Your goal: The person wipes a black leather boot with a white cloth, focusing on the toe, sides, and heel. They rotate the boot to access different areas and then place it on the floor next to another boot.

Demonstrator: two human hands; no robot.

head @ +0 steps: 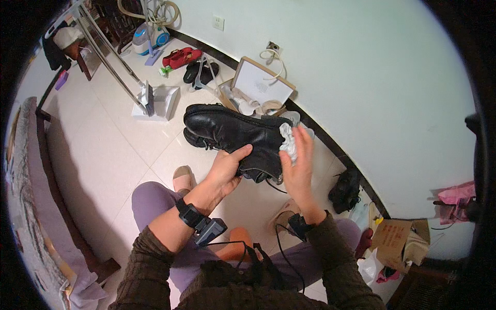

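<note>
A pair of black leather lace-up boots [240, 133] is held sideways above the floor, toes pointing left. My left hand [226, 168] grips the boots from below, its thumb pressed on the near boot's shaft. In my right hand [300, 161] is a crumpled white cloth or paper wad [288, 141]. It lies against the heel end of the upper boot, under my fingers. A dark lace hangs below the boots' openings. The far boot is mostly hidden behind the near one.
An open shoebox [263, 81] with wrappings stands by the wall. Left of it are black shoes [200, 73], red shoes [182, 57] and a white dustpan [157, 102] with a broom. Black shoes [344, 192] and a cardboard box [399, 240] lie to the right. A vacuum cleaner [149, 38] stands at the back.
</note>
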